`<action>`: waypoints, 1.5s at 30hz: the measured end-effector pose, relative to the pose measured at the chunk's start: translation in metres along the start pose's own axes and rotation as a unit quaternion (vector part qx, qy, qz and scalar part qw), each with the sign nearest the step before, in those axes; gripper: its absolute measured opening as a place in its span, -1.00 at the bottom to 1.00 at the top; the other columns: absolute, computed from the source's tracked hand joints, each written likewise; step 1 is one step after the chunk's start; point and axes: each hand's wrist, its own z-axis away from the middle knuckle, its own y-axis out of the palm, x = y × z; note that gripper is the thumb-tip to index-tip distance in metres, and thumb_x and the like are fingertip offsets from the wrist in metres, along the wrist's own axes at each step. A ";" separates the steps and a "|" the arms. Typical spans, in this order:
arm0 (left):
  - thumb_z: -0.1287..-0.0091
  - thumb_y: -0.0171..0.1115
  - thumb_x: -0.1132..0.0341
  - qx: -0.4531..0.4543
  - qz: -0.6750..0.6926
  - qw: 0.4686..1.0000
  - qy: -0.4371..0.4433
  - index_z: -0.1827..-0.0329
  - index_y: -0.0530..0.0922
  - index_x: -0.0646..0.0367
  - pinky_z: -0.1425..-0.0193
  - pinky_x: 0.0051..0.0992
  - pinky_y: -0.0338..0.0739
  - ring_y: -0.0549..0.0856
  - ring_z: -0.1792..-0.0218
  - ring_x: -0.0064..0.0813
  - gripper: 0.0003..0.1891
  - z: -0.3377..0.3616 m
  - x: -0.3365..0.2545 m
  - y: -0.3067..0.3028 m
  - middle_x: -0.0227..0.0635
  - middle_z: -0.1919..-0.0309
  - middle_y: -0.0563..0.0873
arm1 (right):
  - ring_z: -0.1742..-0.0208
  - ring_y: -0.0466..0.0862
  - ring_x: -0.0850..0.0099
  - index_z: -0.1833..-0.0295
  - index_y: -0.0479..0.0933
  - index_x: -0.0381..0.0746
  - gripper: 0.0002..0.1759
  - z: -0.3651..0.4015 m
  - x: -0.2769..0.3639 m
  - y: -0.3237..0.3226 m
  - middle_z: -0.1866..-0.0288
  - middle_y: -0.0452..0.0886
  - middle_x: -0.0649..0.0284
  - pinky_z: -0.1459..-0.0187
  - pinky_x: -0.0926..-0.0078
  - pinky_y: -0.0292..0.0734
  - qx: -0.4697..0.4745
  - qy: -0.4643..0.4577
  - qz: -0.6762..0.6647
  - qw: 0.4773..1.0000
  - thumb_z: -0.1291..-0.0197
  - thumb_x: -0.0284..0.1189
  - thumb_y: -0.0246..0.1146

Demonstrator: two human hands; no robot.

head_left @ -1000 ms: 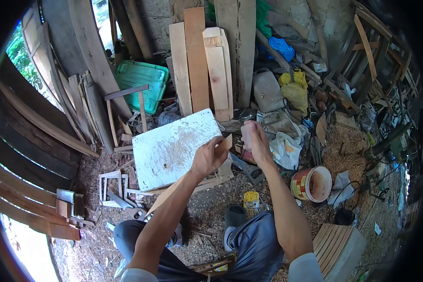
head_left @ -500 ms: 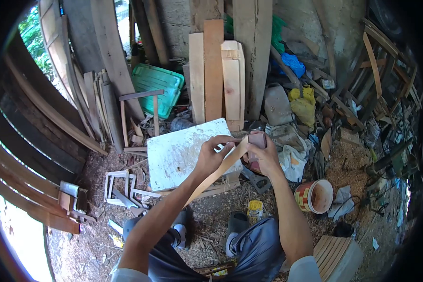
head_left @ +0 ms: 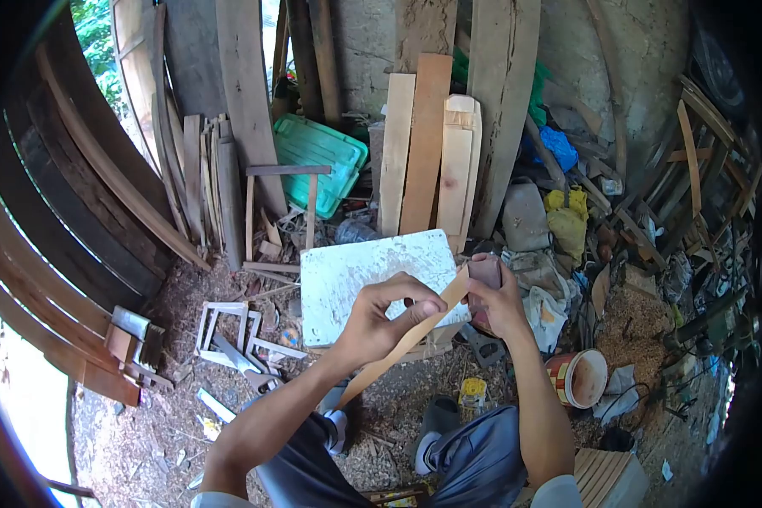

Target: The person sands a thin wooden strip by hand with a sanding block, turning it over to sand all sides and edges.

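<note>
A long, thin, pale wooden strip (head_left: 398, 348) runs from near my left foot up to my hands, tilted. My left hand (head_left: 385, 324) is closed on it below its upper end, thumb and fingers curled in a pinch. My right hand (head_left: 501, 306) grips a reddish-brown block (head_left: 485, 271) that looks like sandpaper, at the strip's upper end. Whether those right fingers also press on the strip is hidden. Beneath both hands is a low white tabletop (head_left: 356, 271) with worn, stained paint.
A handsaw (head_left: 244, 362) and small wooden frames (head_left: 222, 330) lie on the shaving-covered floor at left. A bucket (head_left: 577, 378) stands at right beside a sawdust heap (head_left: 631, 317). Boards (head_left: 427, 140) and a green plastic lid (head_left: 320, 161) lean at the back.
My left hand has shifted down the strip, away from the reddish-brown block. My view has turned, so the surroundings sit farther right. The right hand still holds the block.
</note>
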 end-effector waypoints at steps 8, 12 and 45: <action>-0.42 0.30 0.27 -0.113 -0.133 0.984 -0.028 0.17 0.63 0.25 0.04 -0.37 0.50 0.66 0.25 -0.33 -0.81 -0.012 0.075 -0.021 -0.27 0.31 0.73 | 0.15 0.73 0.37 -0.19 0.41 -0.24 -0.50 -0.025 -0.018 0.038 0.04 0.68 0.16 0.20 0.41 0.72 -0.002 -0.028 -0.091 0.995 -0.15 -0.52 0.40; -0.43 0.29 0.28 -0.134 -0.186 0.970 -0.079 -0.16 0.54 0.18 0.09 -0.40 0.55 0.69 0.20 -0.48 -0.69 -0.011 0.097 -0.025 -0.29 0.21 0.76 | 0.19 0.72 0.39 -0.19 0.42 -0.24 -0.50 -0.041 -0.036 0.065 0.05 0.65 0.17 0.25 0.42 0.72 0.000 -0.038 -0.124 0.992 -0.15 -0.50 0.41; -0.05 0.38 -0.22 0.193 -0.554 0.810 -0.004 -0.60 0.06 0.32 -0.69 -0.05 -0.19 0.00 -0.65 -0.17 0.17 -0.025 0.194 0.068 -0.05 -0.63 0.05 | 0.53 0.53 0.55 -0.42 0.24 -0.07 -0.42 -0.021 -0.110 -0.076 0.23 0.50 0.29 0.59 0.60 0.39 -0.142 0.099 0.100 0.980 -0.53 0.08 -0.13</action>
